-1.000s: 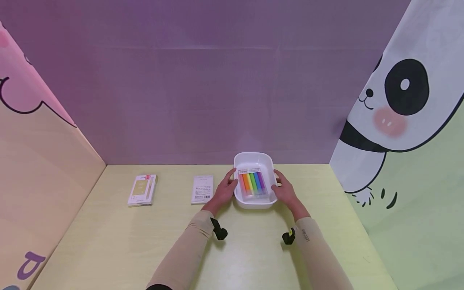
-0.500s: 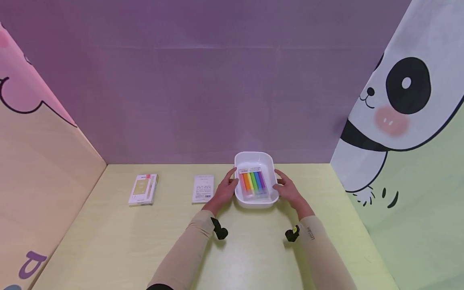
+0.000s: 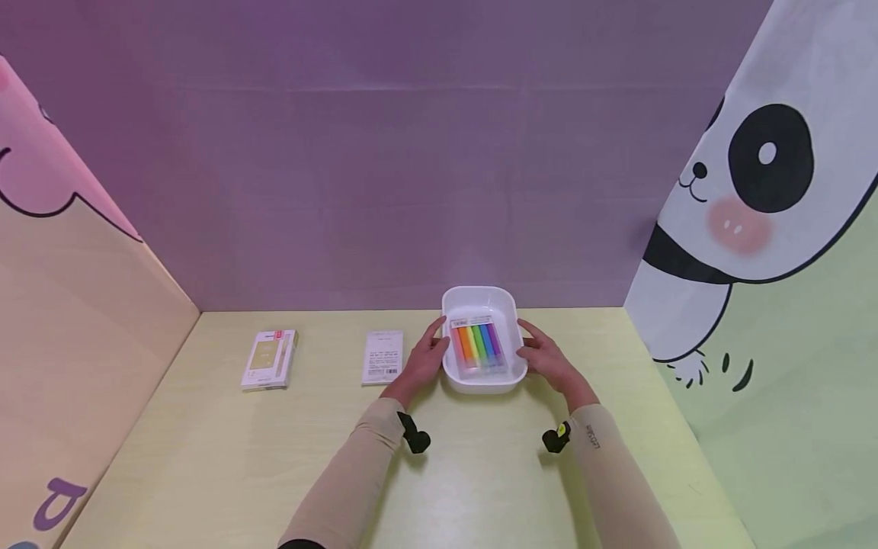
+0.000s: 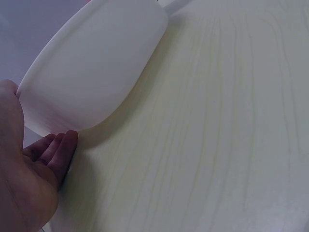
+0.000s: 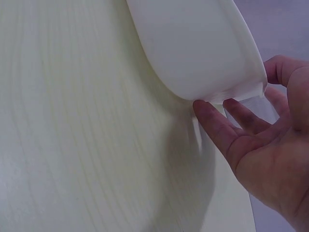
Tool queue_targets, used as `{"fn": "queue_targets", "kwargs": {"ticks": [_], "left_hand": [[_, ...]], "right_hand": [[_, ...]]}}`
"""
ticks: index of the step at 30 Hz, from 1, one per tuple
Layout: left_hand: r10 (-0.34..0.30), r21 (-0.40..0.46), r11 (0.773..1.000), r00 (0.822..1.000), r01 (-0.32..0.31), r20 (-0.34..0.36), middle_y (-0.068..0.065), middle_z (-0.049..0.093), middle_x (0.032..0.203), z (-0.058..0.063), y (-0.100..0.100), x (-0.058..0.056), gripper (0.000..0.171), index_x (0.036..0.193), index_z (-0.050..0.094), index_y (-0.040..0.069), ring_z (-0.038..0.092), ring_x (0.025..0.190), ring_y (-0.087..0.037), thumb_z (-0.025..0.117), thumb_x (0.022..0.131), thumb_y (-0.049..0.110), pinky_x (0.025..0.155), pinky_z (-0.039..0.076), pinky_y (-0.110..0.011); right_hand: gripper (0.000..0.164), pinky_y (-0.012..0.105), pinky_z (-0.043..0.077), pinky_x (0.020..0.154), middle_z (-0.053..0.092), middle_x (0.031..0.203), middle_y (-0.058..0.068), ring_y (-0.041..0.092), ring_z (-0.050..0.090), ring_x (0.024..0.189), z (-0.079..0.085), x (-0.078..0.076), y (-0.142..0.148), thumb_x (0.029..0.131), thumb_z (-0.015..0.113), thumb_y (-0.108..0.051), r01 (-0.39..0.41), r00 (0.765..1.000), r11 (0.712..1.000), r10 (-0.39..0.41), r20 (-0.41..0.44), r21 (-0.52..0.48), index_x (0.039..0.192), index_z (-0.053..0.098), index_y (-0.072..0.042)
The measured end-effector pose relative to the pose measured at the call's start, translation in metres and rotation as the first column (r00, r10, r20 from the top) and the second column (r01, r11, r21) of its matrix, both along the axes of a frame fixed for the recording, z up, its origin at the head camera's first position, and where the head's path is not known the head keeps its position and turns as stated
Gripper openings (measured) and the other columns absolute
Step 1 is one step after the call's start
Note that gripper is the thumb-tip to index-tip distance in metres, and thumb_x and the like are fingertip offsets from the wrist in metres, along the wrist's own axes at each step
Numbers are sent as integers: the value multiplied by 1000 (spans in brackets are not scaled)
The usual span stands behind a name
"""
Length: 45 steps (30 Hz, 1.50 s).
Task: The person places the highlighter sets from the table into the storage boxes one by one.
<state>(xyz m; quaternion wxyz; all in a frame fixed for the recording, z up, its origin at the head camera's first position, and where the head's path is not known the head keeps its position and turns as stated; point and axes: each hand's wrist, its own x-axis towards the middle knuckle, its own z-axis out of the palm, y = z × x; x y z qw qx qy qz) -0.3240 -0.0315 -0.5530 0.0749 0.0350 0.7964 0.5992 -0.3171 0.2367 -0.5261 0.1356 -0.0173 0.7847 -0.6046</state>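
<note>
A white plastic tray [image 3: 485,387] stands near the back edge of the table, and a clear pack of rainbow-coloured pens or markers [image 3: 478,347] lies in it. My left hand [image 3: 424,362] holds the tray's left side, with the thumb at the rim and the fingers against the outer wall [image 4: 91,72]. On the opposite side my right hand [image 3: 549,362] grips the tray in the same way. The right wrist view shows its fingertips [image 5: 205,108] touching the lower part of the tray wall [image 5: 198,48].
Left of the tray lies a flat white printed box [image 3: 382,357], close to my left hand. Farther left is another white box with a gold panel [image 3: 269,360]. A purple backdrop [image 3: 384,168] rises behind the table [image 3: 480,473], and printed panels flank it.
My right wrist and forearm have swung slightly to the right, while the hand stays at the tray's side. The tray, its pack and the left hand look nearly still.
</note>
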Motion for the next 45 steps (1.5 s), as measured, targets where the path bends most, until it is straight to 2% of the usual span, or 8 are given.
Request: {"fn": "queue_targets", "kwargs": {"ticks": [7,15,25,29,34,37,41,45], "left_hand": [[-11,-5,1000,1000,11,20,-12,55,127,3,-1,1,49,151,30,38,55,108,-26,42,104,37,94,45,-42],[-19,25,999,1000,19,-1,-16,56,126,4,-2,3,50,153,29,31,55,110,-28,42,105,29,94,44,-43],[119,-64,990,985,-127,-123,-16,56,126,12,-3,12,51,150,39,20,58,108,-30,51,101,25,93,46,-45],[120,-106,985,978,-140,-173,-12,57,128,15,-6,18,46,144,48,19,55,110,-29,54,98,22,93,45,-44],[90,-170,975,955,-143,-284,-11,59,127,21,-12,25,44,139,53,15,54,111,-30,56,96,18,92,45,-43],[81,-235,958,937,-168,-341,-10,60,124,23,-16,28,43,136,56,15,56,110,-29,58,93,17,90,46,-42],[100,-289,931,918,-222,-383,-9,61,122,25,-21,33,41,131,60,14,57,108,-27,61,90,15,88,46,-41],[134,-280,920,893,-272,-429,-11,63,120,29,-27,39,40,128,62,12,57,108,-29,61,88,13,88,46,-43]], "right_hand": [[69,46,51,87,37,144,29,42,49,119,4,0,-2,94,52,-3,3,1000,1000,-3,10,4,155,24,-19],[68,47,51,88,37,143,30,42,49,119,4,0,-3,94,51,-1,-13,1000,1000,13,15,1,155,25,-16],[68,47,51,88,36,144,30,43,49,120,4,-1,-4,94,50,-1,-14,1000,1000,14,3,12,155,24,-16],[67,45,52,86,37,144,30,42,50,119,1,-1,-3,95,50,-2,-10,1000,1000,10,8,7,155,25,-17],[66,47,50,89,35,146,29,43,47,123,2,1,-3,95,50,-4,5,1000,1000,-6,30,14,155,26,-19],[66,47,50,90,35,146,28,42,47,123,-2,0,-3,95,50,-4,20,999,1000,-20,29,18,155,27,-21],[66,47,50,90,36,146,28,42,47,123,1,1,-3,95,50,-4,22,999,999,-23,31,24,155,27,-21],[66,46,50,90,36,145,28,42,48,122,4,0,-2,95,50,-5,27,999,999,-28,28,34,155,26,-21]]}}
